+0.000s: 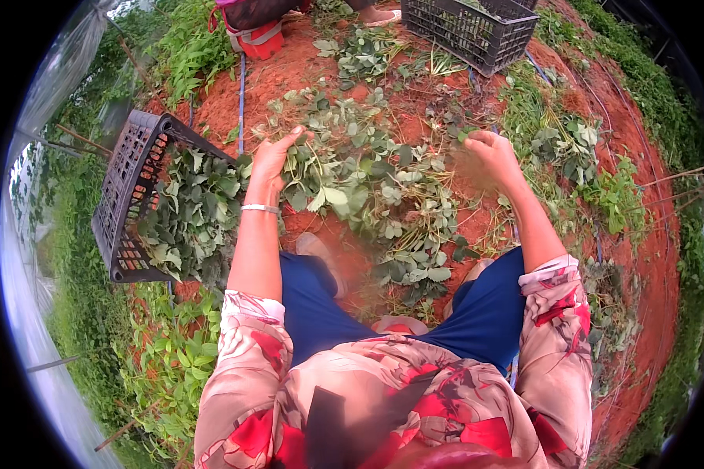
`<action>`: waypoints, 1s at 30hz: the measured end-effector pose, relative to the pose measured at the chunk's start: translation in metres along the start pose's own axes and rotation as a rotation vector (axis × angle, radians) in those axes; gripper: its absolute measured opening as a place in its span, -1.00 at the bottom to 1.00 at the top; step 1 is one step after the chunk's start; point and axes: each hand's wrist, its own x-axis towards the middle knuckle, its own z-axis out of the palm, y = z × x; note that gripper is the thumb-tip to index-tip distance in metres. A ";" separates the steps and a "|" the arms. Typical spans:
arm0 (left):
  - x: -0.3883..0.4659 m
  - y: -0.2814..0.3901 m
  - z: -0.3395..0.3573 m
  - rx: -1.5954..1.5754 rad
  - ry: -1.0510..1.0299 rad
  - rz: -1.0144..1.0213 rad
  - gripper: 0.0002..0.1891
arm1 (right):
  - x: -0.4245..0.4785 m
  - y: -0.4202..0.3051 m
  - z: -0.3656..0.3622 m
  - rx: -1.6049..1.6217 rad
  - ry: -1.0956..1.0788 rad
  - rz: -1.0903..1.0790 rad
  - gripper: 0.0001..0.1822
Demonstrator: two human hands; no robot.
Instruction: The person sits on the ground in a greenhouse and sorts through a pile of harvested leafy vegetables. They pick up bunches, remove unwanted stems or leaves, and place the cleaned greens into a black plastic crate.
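Note:
My left hand (277,157) is closed around the stem of a leafy seedling (322,184), whose pale leaves hang to the right of my wrist. A pile of cut or pulled green plants (413,220) with thin stems lies on the red soil between my feet and beyond. Out to the right, my right hand (488,149) has its fingertips pinched on a small green leaf (462,136), with blur just below it. Left of my left forearm, a tilted black plastic crate (130,176) holds many leafy plants (196,205).
Another black crate (469,35) stands at the top right. A person (264,12) sits on a red bucket-like seat (263,41) at the top left. More plants (569,143) lie right of my right hand. Blue drip lines (242,105) cross the soil; plastic sheeting (64,76) borders the left.

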 end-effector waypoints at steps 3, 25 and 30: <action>-0.006 -0.007 -0.001 -0.231 -0.120 -0.079 -0.82 | 0.009 -0.009 -0.021 0.239 0.042 0.014 -0.79; -0.017 -0.014 0.046 -0.763 -0.567 -0.291 -0.82 | -0.039 -0.033 0.090 -0.125 -0.448 -0.256 -0.81; -0.019 -0.012 0.046 -0.737 -0.598 -0.282 -0.82 | -0.038 -0.027 0.101 -0.210 -0.347 -0.353 -0.85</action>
